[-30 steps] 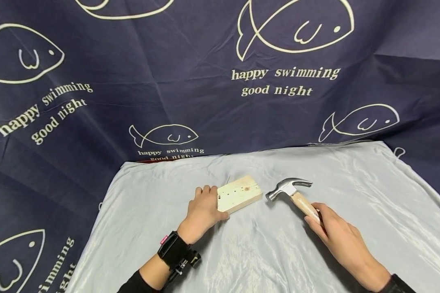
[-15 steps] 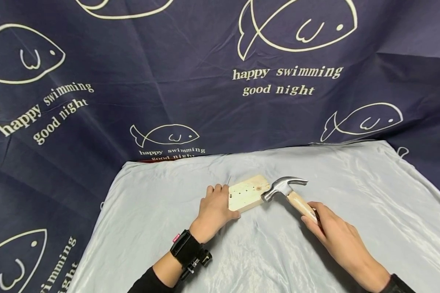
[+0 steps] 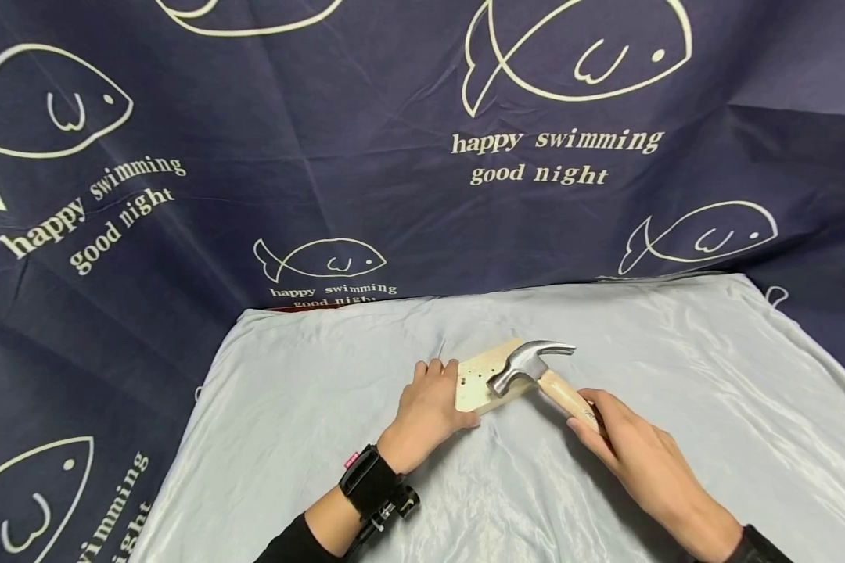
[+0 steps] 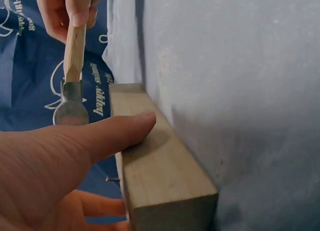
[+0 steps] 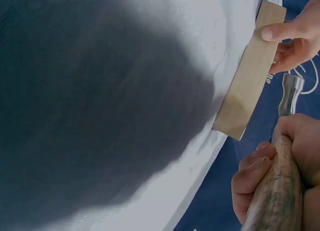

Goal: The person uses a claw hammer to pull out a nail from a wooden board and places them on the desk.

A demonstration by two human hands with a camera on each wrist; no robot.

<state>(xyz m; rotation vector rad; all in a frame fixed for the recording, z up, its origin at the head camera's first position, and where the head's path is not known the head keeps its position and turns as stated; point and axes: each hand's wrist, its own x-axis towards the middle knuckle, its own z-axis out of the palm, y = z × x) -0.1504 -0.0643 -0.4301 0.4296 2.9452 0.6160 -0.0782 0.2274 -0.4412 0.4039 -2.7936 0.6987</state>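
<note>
My left hand [image 3: 429,410] grips the near left end of a pale wooden block [image 3: 475,391], thumb on its front side and fingers over the far side. Several small dark holes dot the block's top. In the left wrist view a nail [image 4: 112,179] sticks out of the top face beside the fingers. My right hand [image 3: 641,453] holds a claw hammer [image 3: 555,389] by its wooden handle. The steel head overlaps the right part of the block in the head view, claw pointing right. In the right wrist view the hammer head [image 5: 290,93] stands apart from the block.
A pale, wrinkled satin cloth [image 3: 310,375] covers the table. Behind it hangs a dark blue curtain [image 3: 394,180] printed with fish and lettering. A black strap with a small camera [image 3: 376,485] sits on my left wrist.
My left hand has slid the block to the right. My right hand has brought the hammer slightly left, so its head now overlaps the block in the head view.
</note>
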